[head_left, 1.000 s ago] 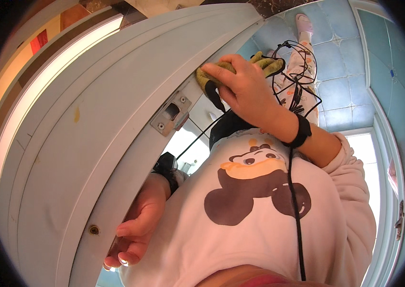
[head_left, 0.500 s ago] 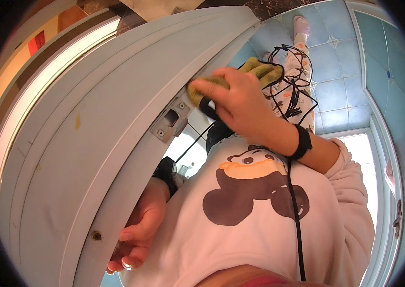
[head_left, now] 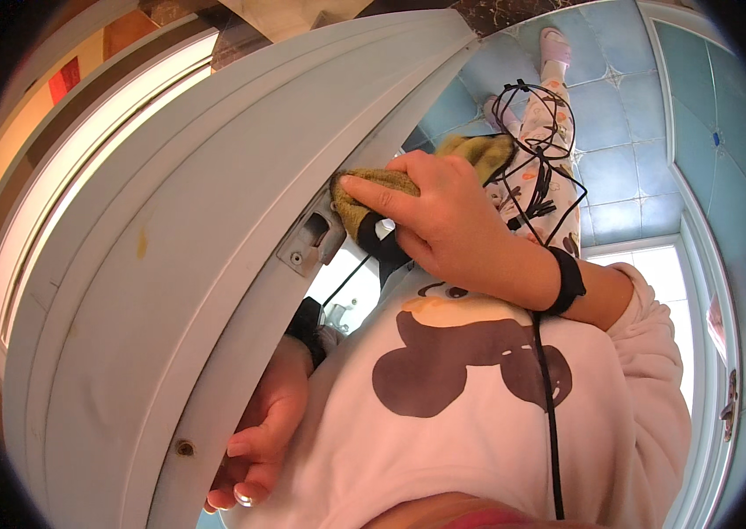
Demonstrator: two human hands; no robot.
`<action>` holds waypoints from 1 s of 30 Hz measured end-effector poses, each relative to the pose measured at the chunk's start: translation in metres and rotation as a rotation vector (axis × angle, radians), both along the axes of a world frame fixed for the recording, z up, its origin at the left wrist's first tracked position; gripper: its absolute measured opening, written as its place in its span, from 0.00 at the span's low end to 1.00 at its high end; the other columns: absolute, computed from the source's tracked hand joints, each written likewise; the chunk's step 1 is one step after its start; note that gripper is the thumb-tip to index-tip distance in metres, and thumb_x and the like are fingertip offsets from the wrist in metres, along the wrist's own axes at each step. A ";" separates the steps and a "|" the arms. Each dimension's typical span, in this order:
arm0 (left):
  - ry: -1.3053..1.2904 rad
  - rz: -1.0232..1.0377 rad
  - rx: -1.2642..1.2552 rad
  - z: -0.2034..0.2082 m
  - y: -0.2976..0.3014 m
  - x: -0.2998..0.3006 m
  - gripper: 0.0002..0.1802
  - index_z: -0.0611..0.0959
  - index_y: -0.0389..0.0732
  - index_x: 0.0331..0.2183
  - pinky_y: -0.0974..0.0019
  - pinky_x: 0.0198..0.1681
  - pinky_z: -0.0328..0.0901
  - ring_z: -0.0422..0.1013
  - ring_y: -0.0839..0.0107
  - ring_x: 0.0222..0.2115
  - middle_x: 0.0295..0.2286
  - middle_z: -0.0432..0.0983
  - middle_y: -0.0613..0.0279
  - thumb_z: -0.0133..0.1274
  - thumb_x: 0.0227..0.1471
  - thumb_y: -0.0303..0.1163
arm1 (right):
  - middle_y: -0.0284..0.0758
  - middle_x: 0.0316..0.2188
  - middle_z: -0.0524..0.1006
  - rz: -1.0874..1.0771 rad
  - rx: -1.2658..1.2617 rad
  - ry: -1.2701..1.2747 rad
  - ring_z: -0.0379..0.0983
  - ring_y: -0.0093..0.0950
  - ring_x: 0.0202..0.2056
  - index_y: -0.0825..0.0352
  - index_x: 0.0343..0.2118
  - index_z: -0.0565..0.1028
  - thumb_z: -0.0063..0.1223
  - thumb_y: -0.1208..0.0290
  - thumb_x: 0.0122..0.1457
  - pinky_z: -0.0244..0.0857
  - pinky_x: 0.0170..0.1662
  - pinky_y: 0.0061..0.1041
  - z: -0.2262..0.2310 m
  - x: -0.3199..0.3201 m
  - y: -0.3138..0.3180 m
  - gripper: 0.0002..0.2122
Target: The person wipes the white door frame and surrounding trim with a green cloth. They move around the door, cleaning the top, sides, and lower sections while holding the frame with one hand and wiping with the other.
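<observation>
I have the right hand just above and to the right of the metal strike plate, clamped on a yellow-green and black cloth. The cloth lies against the pale edge of the doorway panel and covers the upper end of the plate; its far end, farther right, looks blurred to me. The index finger stretches along the cloth toward the panel.

The left hand is below the plate, at the panel edge, with its fingers curled. The edge hides part of it, so I can't tell whether it grips anything. The two hands are well apart.

On my feed a round hole shows in the edge, lower than the plate. To the plate's right I see a black wristband on the right wrist, and a black cable running down the white sweatshirt. Up and right of the plate, a loose coil of cable hangs before patterned trousers, over blue floor tiles.
</observation>
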State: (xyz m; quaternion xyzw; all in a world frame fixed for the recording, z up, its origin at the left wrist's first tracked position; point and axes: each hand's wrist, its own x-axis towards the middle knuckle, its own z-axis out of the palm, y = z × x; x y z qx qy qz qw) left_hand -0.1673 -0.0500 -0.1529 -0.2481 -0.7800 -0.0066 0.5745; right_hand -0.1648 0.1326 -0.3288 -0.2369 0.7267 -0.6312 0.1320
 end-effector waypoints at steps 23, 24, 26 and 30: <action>0.025 -0.103 -0.037 -0.001 0.003 -0.012 0.18 0.65 0.41 0.48 0.54 0.56 0.58 0.59 0.66 0.51 0.52 0.59 0.54 0.49 0.56 0.28 | 0.34 0.39 0.75 0.011 0.060 0.024 0.71 0.34 0.40 0.50 0.58 0.75 0.54 0.79 0.48 0.56 0.42 0.35 -0.006 -0.015 0.007 0.31; 0.014 -0.140 -0.020 0.000 0.002 -0.011 0.18 0.66 0.41 0.48 0.54 0.56 0.59 0.60 0.66 0.51 0.52 0.59 0.55 0.49 0.56 0.28 | 0.34 0.39 0.75 0.042 0.094 0.021 0.71 0.34 0.40 0.50 0.59 0.74 0.54 0.79 0.48 0.56 0.42 0.35 -0.007 -0.017 0.007 0.31; 0.061 -0.090 -0.045 0.002 0.000 -0.011 0.18 0.66 0.43 0.48 0.54 0.55 0.61 0.61 0.65 0.51 0.52 0.59 0.56 0.48 0.56 0.28 | 0.33 0.39 0.74 0.037 0.199 -0.031 0.71 0.34 0.41 0.51 0.59 0.74 0.54 0.79 0.48 0.56 0.42 0.35 -0.001 -0.017 0.007 0.31; 0.059 -0.128 -0.043 0.004 0.000 -0.012 0.18 0.66 0.45 0.48 0.52 0.57 0.61 0.60 0.63 0.53 0.52 0.60 0.58 0.48 0.55 0.27 | 0.33 0.40 0.75 0.054 0.103 -0.085 0.71 0.34 0.43 0.51 0.59 0.74 0.54 0.79 0.48 0.56 0.45 0.36 0.004 -0.019 0.005 0.31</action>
